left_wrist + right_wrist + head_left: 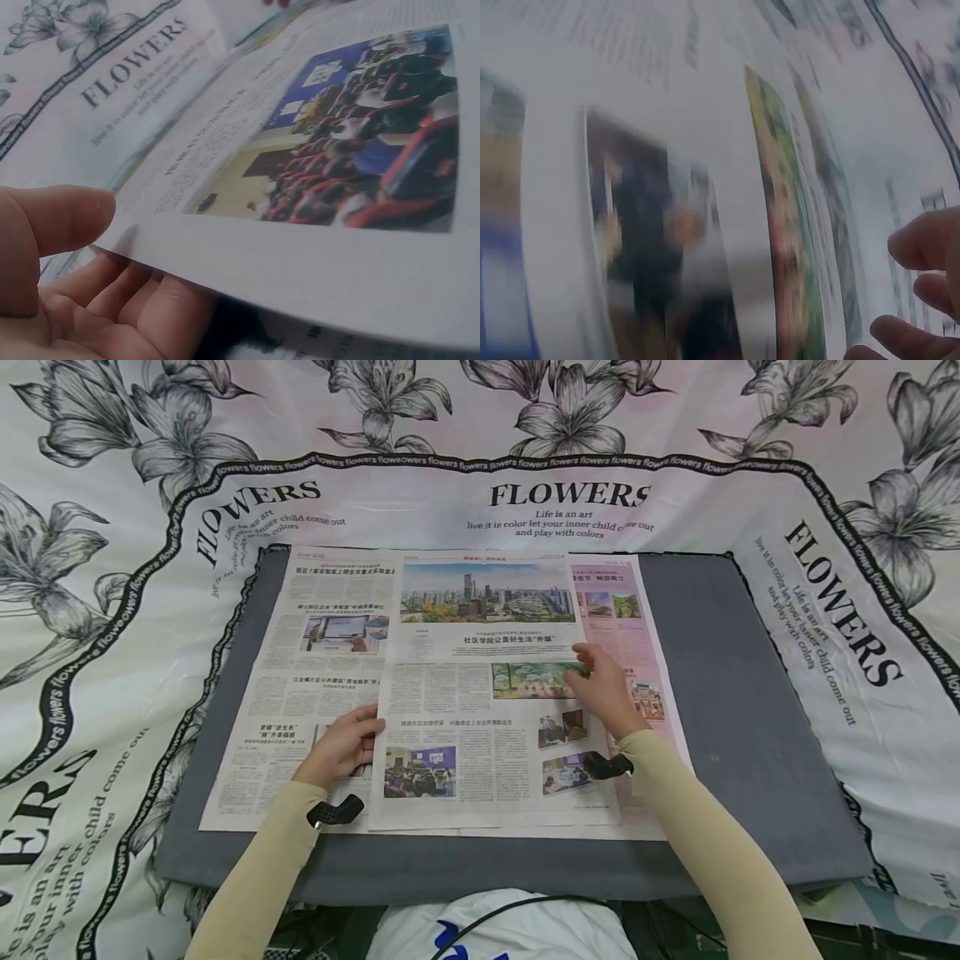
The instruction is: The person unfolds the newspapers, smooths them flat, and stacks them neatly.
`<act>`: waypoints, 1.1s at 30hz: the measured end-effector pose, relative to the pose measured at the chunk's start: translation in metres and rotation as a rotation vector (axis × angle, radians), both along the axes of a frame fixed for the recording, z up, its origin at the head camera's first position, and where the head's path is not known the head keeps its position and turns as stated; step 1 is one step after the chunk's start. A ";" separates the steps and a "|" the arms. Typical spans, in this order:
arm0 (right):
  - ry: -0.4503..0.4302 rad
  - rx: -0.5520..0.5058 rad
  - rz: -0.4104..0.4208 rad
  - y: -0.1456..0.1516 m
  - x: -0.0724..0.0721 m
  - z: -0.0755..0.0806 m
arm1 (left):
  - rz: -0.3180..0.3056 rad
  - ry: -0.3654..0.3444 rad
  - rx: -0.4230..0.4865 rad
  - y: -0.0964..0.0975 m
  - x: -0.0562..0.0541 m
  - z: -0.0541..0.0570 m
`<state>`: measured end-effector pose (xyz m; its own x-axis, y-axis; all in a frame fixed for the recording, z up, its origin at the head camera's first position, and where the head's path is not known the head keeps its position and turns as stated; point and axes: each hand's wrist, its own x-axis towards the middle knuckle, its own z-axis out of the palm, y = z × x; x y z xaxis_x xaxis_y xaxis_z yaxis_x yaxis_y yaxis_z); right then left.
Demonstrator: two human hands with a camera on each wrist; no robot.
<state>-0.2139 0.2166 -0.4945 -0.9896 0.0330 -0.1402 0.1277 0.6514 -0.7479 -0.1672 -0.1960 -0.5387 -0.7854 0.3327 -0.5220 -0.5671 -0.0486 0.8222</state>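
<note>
A newspaper page (465, 702) lies over an unfolded newspaper sheet (258, 693), with a city photo at its top. My left hand (341, 747) grips the page's left edge: in the left wrist view the thumb is above the paper and the other fingers are beneath, and the edge is lifted. Over the right part of the page, my right hand (606, 692) is held with loosely bent fingers. The right wrist view shows its fingertips (911, 244) spread beside the blurred page (705, 112), with nothing pinched between them.
The papers lie on a dark grey table (750, 735). A pink-printed part of the newspaper (611, 585) shows at right. White floral cloth (420, 502) with FLOWERS lettering surrounds the table. A cable (517, 906) crosses the person's white clothing at the near edge.
</note>
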 end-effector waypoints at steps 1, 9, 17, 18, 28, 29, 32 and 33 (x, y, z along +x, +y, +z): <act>0.010 0.016 0.055 -0.011 -0.001 0.001 | -0.002 -0.004 0.010 0.000 0.002 0.000; 0.155 0.174 0.511 -0.110 0.012 -0.007 | 0.012 -0.039 0.075 0.006 0.008 -0.002; 0.260 0.265 0.830 -0.182 0.047 -0.018 | 0.032 -0.110 0.244 0.007 0.011 0.001; 0.269 0.266 0.845 -0.188 0.051 -0.019 | 0.036 -0.117 0.253 0.006 0.011 0.001; 0.351 0.369 0.863 -0.219 0.074 -0.034 | 0.054 -0.135 0.264 0.002 0.016 -0.003; 0.361 0.370 0.856 -0.220 0.074 -0.035 | 0.056 -0.139 0.261 0.001 0.017 -0.003; 0.383 0.357 0.847 -0.221 0.074 -0.038 | 0.056 -0.137 0.257 0.000 0.018 -0.004; 0.389 0.352 0.846 -0.222 0.074 -0.039 | 0.055 -0.134 0.258 0.000 0.019 -0.004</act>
